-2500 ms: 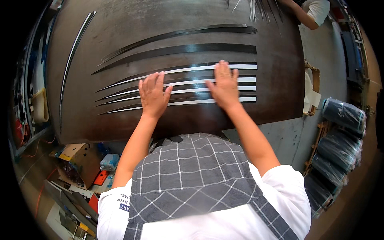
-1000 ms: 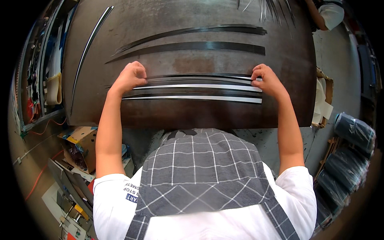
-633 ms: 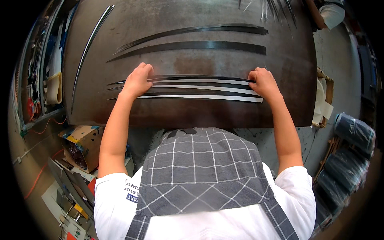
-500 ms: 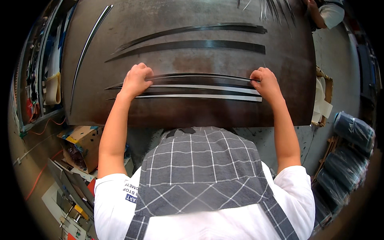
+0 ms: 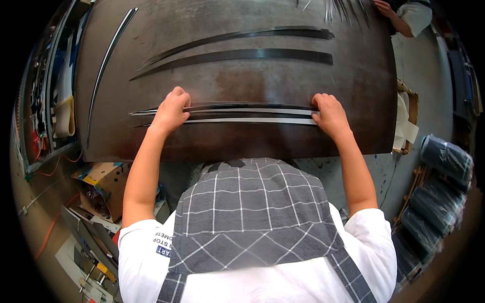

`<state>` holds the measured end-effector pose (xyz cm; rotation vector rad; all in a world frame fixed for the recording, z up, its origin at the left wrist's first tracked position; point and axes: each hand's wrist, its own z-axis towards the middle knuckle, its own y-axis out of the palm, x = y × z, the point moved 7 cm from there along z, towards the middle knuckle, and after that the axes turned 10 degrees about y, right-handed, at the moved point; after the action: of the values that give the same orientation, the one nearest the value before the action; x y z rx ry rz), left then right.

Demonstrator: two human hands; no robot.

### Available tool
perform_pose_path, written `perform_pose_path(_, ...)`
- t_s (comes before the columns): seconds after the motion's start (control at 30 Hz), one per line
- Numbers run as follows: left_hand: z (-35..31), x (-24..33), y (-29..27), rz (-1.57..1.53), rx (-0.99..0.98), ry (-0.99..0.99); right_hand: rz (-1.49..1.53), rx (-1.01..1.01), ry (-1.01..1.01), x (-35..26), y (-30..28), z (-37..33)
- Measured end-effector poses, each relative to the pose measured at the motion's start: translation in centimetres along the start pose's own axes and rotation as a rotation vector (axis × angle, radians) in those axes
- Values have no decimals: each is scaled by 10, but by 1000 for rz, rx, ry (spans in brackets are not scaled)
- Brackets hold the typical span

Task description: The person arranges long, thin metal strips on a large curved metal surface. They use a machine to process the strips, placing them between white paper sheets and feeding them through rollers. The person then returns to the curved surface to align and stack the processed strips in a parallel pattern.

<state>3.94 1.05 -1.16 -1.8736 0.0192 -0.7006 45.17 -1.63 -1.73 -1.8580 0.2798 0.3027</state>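
Near the front of the brown table [image 5: 283, 141], my left hand [image 5: 172, 109] and right hand [image 5: 329, 114] are both closed at the ends of a long, thin black strip [image 5: 247, 105]. The left fingers pinch it toward its tapering end; the right fingers grip its other end. Just on my side of it lie more long strips, one with a pale grey face [image 5: 252, 120] nearest me. The right fingertips reach down over the ends of these strips, and whether they hold more than one is hidden.
Farther up the table lie a broad dark strip [image 5: 257, 54] and a bundle of strips [image 5: 242, 35]. A slim curved strip [image 5: 108, 60] rests at the left. Another person's hand [image 5: 385, 8] is at the far right edge. Plastic-wrapped rolls [image 5: 447, 159] stand right of the table.
Both hands have come toward me with the black strip, closing the gap to the pale-faced strips. My right hand has also shifted a little left.
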Motion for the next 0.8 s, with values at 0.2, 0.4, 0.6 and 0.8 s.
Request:
perform_pose_path(0.2,-4,4,-8,45,70,25,-10,35,-91,-4,-11,-6)
perform_pose_path(0.4,-14,-8,-13,-76,115,70,223,104,-42,17,3,-8)
perform_pose_path(0.6,-37,3,-15,-175,-226,-67,28,-137,-37,12,3,-33)
perform_pose_path(0.8,-32,5,1,176,-122,-108,-122,-48,94,4,8,-31)
